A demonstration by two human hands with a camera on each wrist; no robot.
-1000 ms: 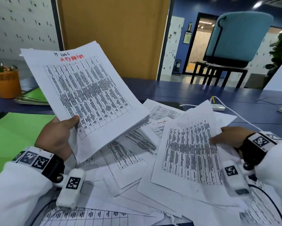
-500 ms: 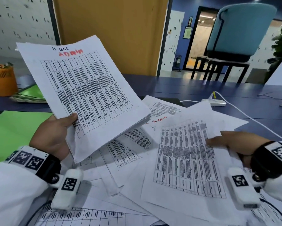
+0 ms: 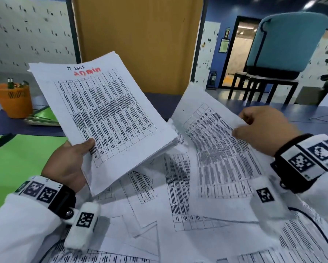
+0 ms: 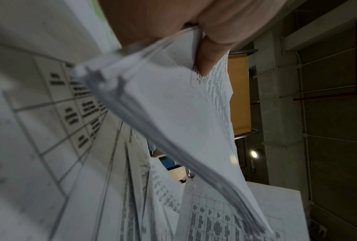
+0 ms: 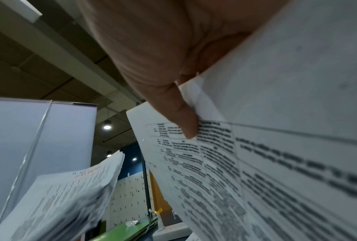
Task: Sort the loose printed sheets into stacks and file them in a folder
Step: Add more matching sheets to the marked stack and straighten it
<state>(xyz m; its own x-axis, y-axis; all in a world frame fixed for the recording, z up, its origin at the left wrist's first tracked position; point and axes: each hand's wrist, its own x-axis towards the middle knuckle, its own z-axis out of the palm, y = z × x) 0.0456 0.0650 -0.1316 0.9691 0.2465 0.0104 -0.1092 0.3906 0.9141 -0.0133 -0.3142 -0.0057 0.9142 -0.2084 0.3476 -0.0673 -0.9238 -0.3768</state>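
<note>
The left hand (image 3: pixel 68 164) is raised above the desk, thumb laid across the lower edge of a thick stack of printed sheets (image 3: pixel 104 118) and fingers curled underneath, so the stack tilts up and away from the person; its top page carries a table with "M LOGS" in black and a red word written above it. The left wrist view shows the same grip from below, the thumb (image 4: pixel 208 53) pressing the fanned page edges. The right hand (image 3: pixel 263 128) is lifted to the right of that stack, pinching a single printed sheet (image 3: pixel 214 133) by its right edge between thumb and curled fingers (the right wrist view shows the thumb (image 5: pixel 179 117) lying on the printed face). That sheet bends upward, its far corner just beside the stack. Under both hands lies a loose heap of printed sheets (image 3: pixel 159 205), overlapping at all angles. Left of the left hand lies a green folder (image 3: pixel 17 162), flat on the blue desk (image 3: pixel 301 112). Beyond it stands an orange pen cup (image 3: pixel 15 99) with a few pens inside, next to a small pile of green folders (image 3: pixel 43 118).
</note>
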